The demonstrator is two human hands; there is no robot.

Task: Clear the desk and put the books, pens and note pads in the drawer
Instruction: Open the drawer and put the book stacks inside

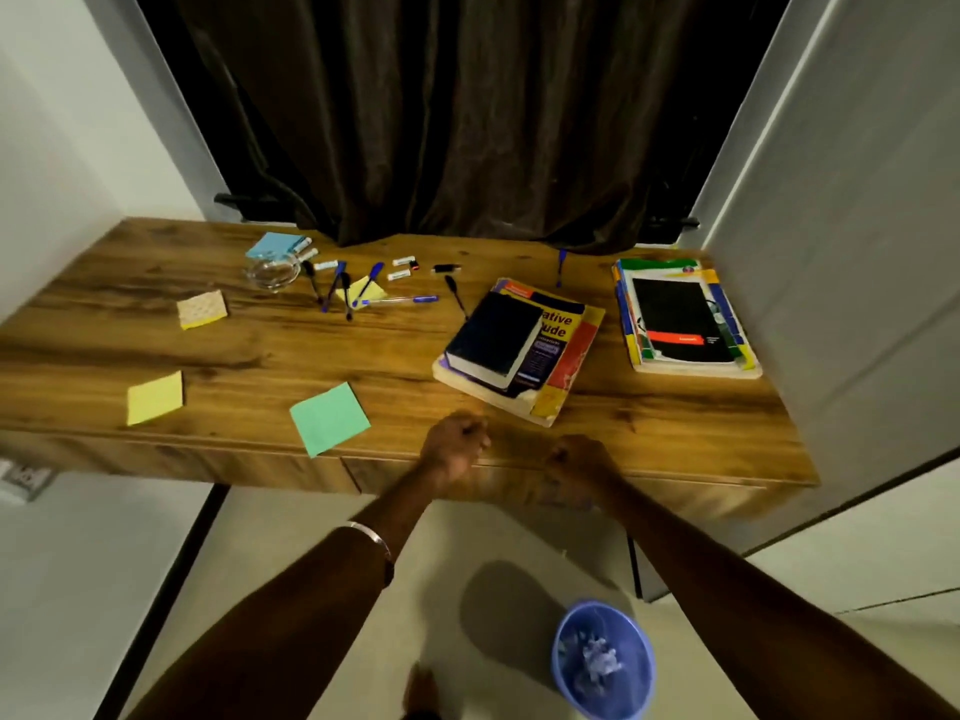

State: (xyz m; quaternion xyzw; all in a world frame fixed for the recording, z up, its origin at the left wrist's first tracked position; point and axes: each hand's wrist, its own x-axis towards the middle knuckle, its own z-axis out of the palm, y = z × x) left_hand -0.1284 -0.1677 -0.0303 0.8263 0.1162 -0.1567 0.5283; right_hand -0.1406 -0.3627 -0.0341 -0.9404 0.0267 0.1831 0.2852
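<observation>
A dark curtain (pixel 441 122) hung behind the wooden counter (pixel 260 356), with pale walls at either side and a blue bin (pixel 602 659) on the floor below you. Your left hand (pixel 454 444) was at the counter's front edge with its fingers curled into a fist; it seemed to hold nothing, though the blur left that unsure. Your right hand (pixel 582 462) sat just beside it, lower, at the lip over the drawer front (pixel 519 483), fingers bent under the edge, and I could not tell whether that grip was clamped on anything. The drawer looked closed. Right of centre, a black book (pixel 493 337) lay on top of a larger yellow book (pixel 566 366), both tilted toward you. Further right, near the wall, a stack of books (pixel 685 319) lay flat with a black cover uppermost. At the back, a scatter of pens (pixel 358 291) and loose caps lay across a small yellow note (pixel 363 291), beside a clear glass dish (pixel 272 272) and a blue note pad (pixel 272 245). One more blue pen (pixel 561 267) lay alone by the curtain hem. Nearer the front, well apart from one another, lay a green note pad (pixel 330 418), a yellow note pad (pixel 155 397) and a patterned pad (pixel 202 309).
</observation>
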